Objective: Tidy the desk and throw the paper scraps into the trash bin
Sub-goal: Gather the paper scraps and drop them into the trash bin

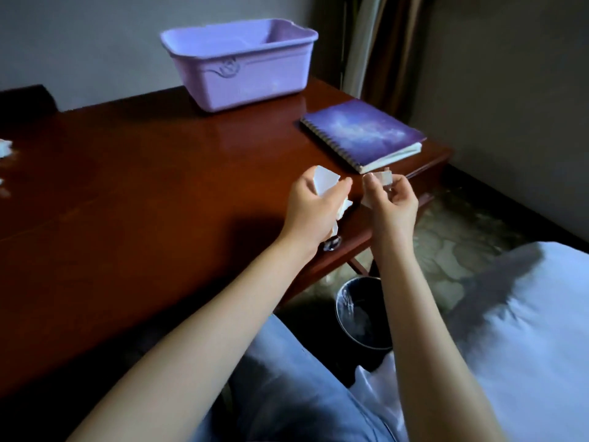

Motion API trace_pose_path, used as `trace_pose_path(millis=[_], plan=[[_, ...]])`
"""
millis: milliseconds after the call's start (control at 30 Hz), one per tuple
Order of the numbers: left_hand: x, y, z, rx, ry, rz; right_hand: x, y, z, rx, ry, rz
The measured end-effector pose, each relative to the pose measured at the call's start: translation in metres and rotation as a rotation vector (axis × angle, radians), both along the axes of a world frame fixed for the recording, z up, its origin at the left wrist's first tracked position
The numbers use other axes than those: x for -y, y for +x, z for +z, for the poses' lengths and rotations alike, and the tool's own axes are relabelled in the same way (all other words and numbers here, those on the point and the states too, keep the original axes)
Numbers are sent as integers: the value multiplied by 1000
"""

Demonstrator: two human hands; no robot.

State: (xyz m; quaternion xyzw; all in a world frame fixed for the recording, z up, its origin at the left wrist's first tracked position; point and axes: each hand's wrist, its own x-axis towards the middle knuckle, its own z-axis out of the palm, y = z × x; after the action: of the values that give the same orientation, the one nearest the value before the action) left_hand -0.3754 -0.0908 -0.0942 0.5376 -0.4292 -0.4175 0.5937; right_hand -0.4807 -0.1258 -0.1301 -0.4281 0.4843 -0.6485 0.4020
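Both hands hover over the right front edge of the dark red wooden desk (143, 173). My left hand (310, 212) is closed around several white paper scraps (420, 181) that stick out above and below its fingers. My right hand (393, 204) pinches a small, blurred paper scrap (382, 178) between thumb and fingertips, close beside the left hand. More white scraps (4, 148) lie at the desk's far left edge. A dark round trash bin (360, 314) with a liner stands on the floor below the desk's right corner, partly hidden by my right forearm.
A lilac plastic tub (236, 62) sits at the back of the desk. A purple spiral notebook (363, 132) lies near the right corner. A white bed (526, 314) fills the lower right, my blue-trousered leg (287, 393) is below, and patterned carpet lies between.
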Motion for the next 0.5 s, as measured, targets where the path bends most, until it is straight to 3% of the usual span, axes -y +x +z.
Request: trace_pose_path(millis=[300,500], plan=[[7,-64,-81,172,156,-189,-3,-54,-87,122,290,-94],[20,-86,-141,216,356,-240,11,-85,-169,40,550,-170]])
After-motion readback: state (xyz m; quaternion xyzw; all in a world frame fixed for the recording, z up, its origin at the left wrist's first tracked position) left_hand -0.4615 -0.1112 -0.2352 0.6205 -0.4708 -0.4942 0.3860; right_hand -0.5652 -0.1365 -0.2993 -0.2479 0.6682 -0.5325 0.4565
